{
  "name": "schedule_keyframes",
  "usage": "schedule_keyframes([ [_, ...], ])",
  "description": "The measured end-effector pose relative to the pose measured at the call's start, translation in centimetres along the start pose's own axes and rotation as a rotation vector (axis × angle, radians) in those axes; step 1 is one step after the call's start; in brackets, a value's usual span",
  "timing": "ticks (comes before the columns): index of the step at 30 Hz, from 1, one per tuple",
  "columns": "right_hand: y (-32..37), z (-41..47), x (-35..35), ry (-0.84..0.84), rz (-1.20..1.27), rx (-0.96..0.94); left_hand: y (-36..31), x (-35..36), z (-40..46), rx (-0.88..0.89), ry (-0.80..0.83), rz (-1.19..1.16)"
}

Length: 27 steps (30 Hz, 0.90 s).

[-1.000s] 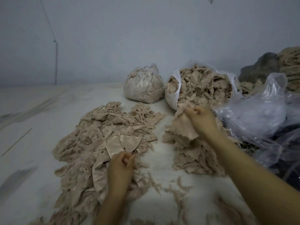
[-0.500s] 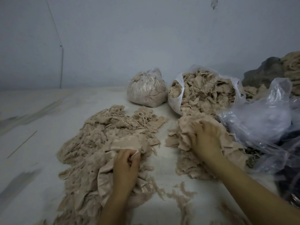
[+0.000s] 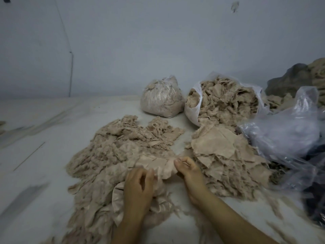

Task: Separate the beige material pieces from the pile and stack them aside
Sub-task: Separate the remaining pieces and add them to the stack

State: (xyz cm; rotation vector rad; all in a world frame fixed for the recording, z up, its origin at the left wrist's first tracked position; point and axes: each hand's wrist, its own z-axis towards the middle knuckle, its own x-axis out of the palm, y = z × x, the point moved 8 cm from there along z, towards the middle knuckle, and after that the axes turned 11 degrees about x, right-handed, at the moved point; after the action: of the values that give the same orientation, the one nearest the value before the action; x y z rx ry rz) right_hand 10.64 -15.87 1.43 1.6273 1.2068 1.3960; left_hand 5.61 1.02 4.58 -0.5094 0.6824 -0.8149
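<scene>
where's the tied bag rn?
Head view: the tied bag sits at the back of the table by the wall, just left of the open bag and behind the left pile.

Pile (image 3: 112,152), centre frame: beige, lacy. Stack (image 3: 225,155), right: plain beige. Table (image 3: 44,155): white. Wall (image 3: 158,41): pale grey-blue.

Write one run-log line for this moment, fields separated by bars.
step: separating | left hand: grips beige piece | right hand: pinches same piece | stack: right of pile
</scene>
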Motion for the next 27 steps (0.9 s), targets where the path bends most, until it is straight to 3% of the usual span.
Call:
schedule_keyframes([
  [2, 0.8, -0.3, 0.5, 0.04, -0.116, -0.074, -0.8, 1.1, 1.2, 0.051, 0.08, 0.014],
  [5, 1.4, -1.1, 0.8, 0.019, -0.146, -0.121, -1.0, 5.8, 1.7, 0.141, 0.449, 0.065],
  [6, 1.6, -1.2, 0.1, -0.037, -0.135, -0.137, -0.1, 6.4, 1.4, 0.144, 0.499, 0.137],
  [9, 2.5, -1.2, -2.7, -0.191, -0.068, -0.152, 3.7, 4.2, 1.1, -0.098, 0.324, 0.225],
  [12, 2.8, -1.0, -4.4, -0.27, -0.078, -0.141, 3.6, 3.6, 1.7, -0.134, 0.287, 0.201],
  [14, 2.5, -0.8, -3.6, -0.24, -0.135, -0.14, 1.1, 5.2, 2.1, -0.128, 0.326, -0.038],
  [17, 2.4, -0.9, -2.7, -0.227, -0.117, -0.161, -1.0, 8.0, 0.8, -0.358, 0.404, -0.451],
  [19, 2.8, -1.2, -3.2, -0.27, -0.123, -0.202, -1.1, 8.7, -0.1, -0.391, 0.429, -0.462],
  [24, 2.5, -1.6, -4.5, -0.332, -0.022, -0.201, 0.8, 6.5, -0.8, -0.489, 0.23, -0.433],
  [27, 3.1, -1.0, -5.2, -0.26, -0.005, -0.124, 1.9, 4.8, -1.1, -0.507, 0.197, -0.367],
])
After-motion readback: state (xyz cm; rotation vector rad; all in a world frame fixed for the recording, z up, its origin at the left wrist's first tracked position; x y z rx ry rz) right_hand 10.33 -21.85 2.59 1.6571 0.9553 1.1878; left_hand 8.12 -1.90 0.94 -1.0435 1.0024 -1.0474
